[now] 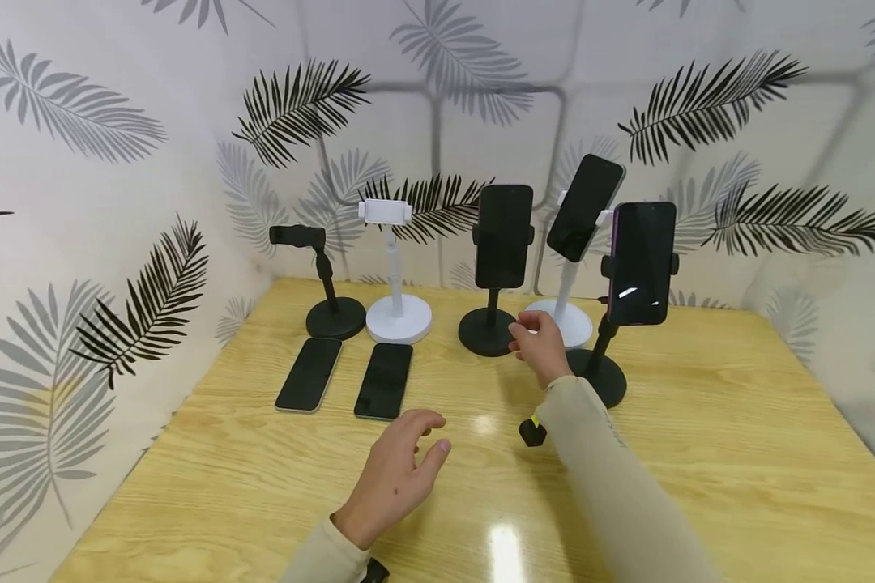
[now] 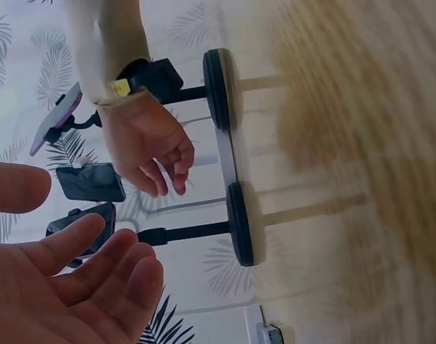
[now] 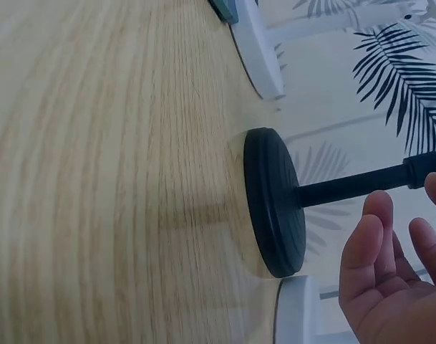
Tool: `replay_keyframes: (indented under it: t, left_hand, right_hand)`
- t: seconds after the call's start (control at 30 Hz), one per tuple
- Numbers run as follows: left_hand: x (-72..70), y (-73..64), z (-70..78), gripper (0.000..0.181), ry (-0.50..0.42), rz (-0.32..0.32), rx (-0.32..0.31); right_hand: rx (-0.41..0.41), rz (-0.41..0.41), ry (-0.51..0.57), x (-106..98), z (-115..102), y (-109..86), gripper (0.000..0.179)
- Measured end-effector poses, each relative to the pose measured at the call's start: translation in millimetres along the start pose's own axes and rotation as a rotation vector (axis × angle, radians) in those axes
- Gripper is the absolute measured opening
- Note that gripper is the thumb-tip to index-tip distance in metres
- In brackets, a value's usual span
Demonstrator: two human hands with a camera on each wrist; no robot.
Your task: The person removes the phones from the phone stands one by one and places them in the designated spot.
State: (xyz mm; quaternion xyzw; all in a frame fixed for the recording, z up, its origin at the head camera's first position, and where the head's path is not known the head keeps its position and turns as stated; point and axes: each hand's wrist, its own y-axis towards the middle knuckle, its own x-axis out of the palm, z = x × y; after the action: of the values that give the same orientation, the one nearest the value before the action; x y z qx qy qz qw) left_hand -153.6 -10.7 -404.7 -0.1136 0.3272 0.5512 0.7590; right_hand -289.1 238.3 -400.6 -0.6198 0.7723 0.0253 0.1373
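Note:
My right hand [image 1: 543,348] is beside the base of the middle black phone stand [image 1: 481,334], its fingers loosely bent with nothing in them. Upright in that stand's clamp is a dark phone [image 1: 505,235]. In the right wrist view the fingertips [image 3: 379,208] appear near the stand's black pole [image 3: 354,185]; whether they touch it I cannot tell. Above the table's front part, my left hand [image 1: 397,474] has its thumb and fingers spread apart and holds nothing. Two phones, one at the left [image 1: 309,374] and another beside it [image 1: 384,380], lie flat beyond that hand.
Behind the flat phones stand a black holder [image 1: 335,317] and a white holder [image 1: 399,318], both without phones. To the right, a white stand [image 1: 572,324] carries a tilted phone [image 1: 586,206]; a black stand [image 1: 607,380] carries another phone [image 1: 642,263]. A leaf-patterned wall covering encloses the wooden table [image 1: 736,453].

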Motion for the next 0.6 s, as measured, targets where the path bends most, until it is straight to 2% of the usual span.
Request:
replay_keyframes:
  t: [0.17,0.33,0.6]
  left_hand:
    - [-6.6,-1.5,-1.9,0.026,-0.020,0.004,0.001]
    - [-10.6,-7.4,-6.1,0.025,-0.034,0.011,-0.001]
    - [-20.8,-14.4,-13.1,0.024,-0.011,0.011,-0.025]
  right_hand:
    - [-0.002,-0.013,0.005,8.2,-4.0,18.2,0.043]
    - [-0.055,-0.021,-0.009,14.8,-9.7,30.8,0.051]
    - [-0.088,-0.080,0.020,29.2,-21.2,49.4,0.051]
